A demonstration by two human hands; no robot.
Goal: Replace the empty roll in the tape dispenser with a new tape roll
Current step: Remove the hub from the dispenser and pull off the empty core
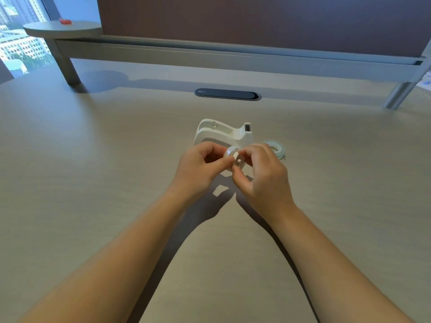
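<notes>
A white tape dispenser (pixel 221 132) stands on the beige desk (pixel 93 171), its roll cradle bare. Just in front of it, above the desk, my left hand (pixel 200 167) and my right hand (pixel 263 176) together pinch a small white ring, the empty roll (pixel 231 152), which has a white hub piece (pixel 239 162) with a square hole in its middle. Thumbs and forefingers of both hands meet on these parts. A new tape roll (pixel 277 149), pale and translucent, lies on the desk behind my right hand, partly hidden by it.
A dark oval cable grommet (pixel 227 93) is set into the desk beyond the dispenser. A raised grey shelf rail (pixel 233 54) on metal legs runs along the back under a brown partition. A round side shelf (pixel 63 29) with a red object is far left.
</notes>
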